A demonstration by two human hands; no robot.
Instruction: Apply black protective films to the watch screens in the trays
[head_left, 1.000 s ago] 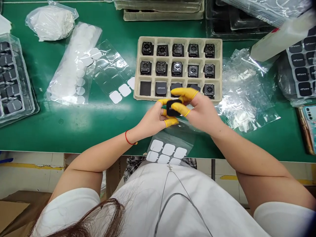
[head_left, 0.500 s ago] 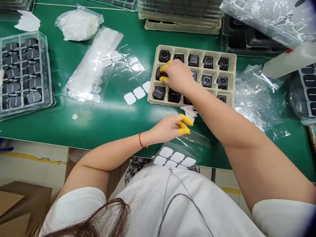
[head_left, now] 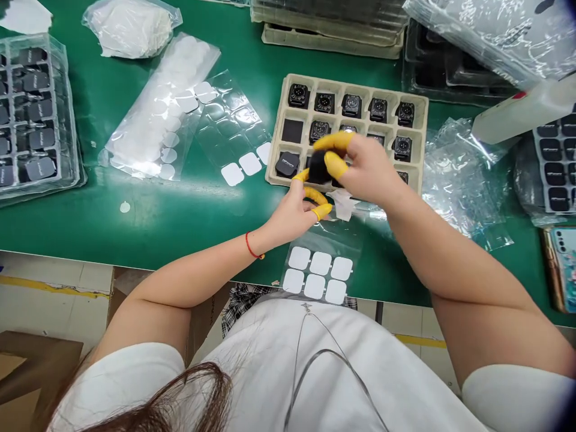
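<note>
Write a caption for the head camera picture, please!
A yellow-tipped right hand holds a blurred dark piece by a beige tray.

tray (head_left: 418, 144): beige | held pc (head_left: 318, 167): blk | fngr cots (head_left: 335, 163): yel | tbl (head_left: 180, 219): grn | cloth (head_left: 238, 300): b/w plaid

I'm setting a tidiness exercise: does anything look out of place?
Yes, slightly: one white disc lies alone on the green table, away from the bagged discs, and a crumpled white scrap sits loose by the tray.

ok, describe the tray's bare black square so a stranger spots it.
On the green table, find the beige tray of watch-like devices. Go to the middle of its left column. The flat black square there lies bare; its column neighbours are one such device and a lettered black piece.
</note>
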